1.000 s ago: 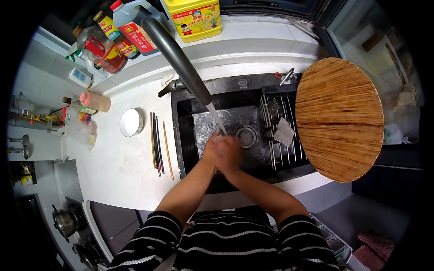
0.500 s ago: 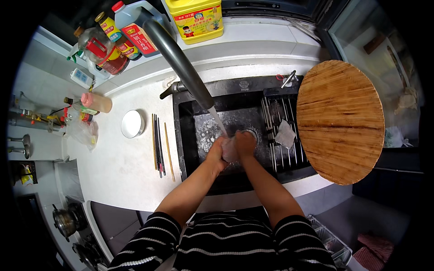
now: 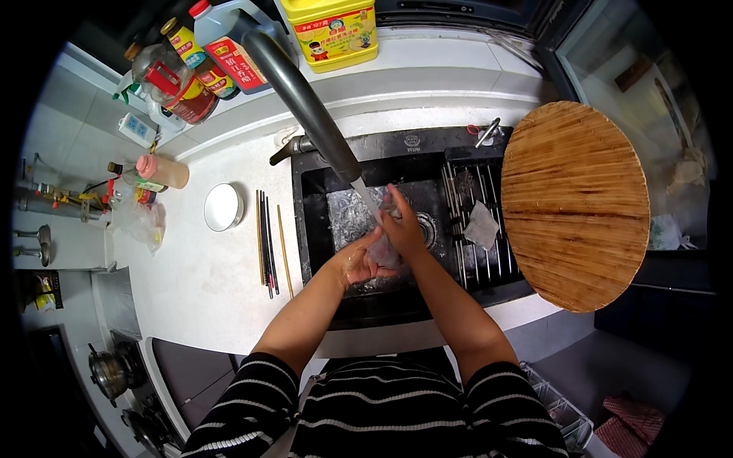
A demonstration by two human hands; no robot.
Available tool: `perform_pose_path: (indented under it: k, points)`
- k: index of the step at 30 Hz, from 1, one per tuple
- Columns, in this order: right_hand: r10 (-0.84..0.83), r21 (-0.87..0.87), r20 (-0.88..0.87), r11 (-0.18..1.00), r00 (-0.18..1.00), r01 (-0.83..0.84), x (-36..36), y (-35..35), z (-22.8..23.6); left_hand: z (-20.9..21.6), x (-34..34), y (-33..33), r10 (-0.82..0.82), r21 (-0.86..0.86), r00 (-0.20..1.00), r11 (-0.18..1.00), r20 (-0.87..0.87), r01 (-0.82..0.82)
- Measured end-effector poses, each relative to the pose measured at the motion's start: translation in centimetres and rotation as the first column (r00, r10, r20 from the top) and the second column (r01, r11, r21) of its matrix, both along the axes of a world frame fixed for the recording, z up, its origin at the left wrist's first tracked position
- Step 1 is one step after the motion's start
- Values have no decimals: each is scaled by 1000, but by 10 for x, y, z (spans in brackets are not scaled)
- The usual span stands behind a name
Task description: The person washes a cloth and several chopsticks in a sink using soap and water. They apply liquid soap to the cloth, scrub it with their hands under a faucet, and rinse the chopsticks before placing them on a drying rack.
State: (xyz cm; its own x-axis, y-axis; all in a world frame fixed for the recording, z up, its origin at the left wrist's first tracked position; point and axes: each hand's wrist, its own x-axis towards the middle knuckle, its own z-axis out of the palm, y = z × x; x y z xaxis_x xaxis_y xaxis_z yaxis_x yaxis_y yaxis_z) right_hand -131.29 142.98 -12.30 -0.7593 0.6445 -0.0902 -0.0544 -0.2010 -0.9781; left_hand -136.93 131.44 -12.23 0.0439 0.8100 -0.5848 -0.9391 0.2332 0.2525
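A pale item [image 3: 384, 252] is held under running water [image 3: 369, 201].
It is clasped by the left hand [image 3: 354, 262]; whether the right hand [image 3: 405, 229], just beside, is clamped cannot be told. Below both, the black sink [image 3: 382, 141] is seen.

A: Forearms?
B: Both bare. Left forearm [image 3: 300, 322] slants up and rightward from lower left of centre; right forearm [image 3: 456, 311] slants up and leftward from lower right.
A: Hands?
B: Close together near frame centre. Left hand [image 3: 356, 262] sits lower, palm partly upward, fingers pointing right; grip unclear. Right hand [image 3: 404, 230] sits higher and further right, fingers extended toward top of frame.
A: Wrists?
B: Right roughly straight.
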Motion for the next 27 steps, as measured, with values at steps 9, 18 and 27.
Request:
perform_pose_path:
  k: [9,18,27]
  points:
    - [209,138,306,956,929,-260,16,5,7,-8,6,5,-396,-248,867,911,-302,330]
    - [70,658,98,743,993,-118,4,11,-20,40,12,30,-662,-589,431,746,-613,310]
    - [31,543,380,801,924,-250,5,10,-13,-8,23,27,-606,-620,-178,784,-775,28]
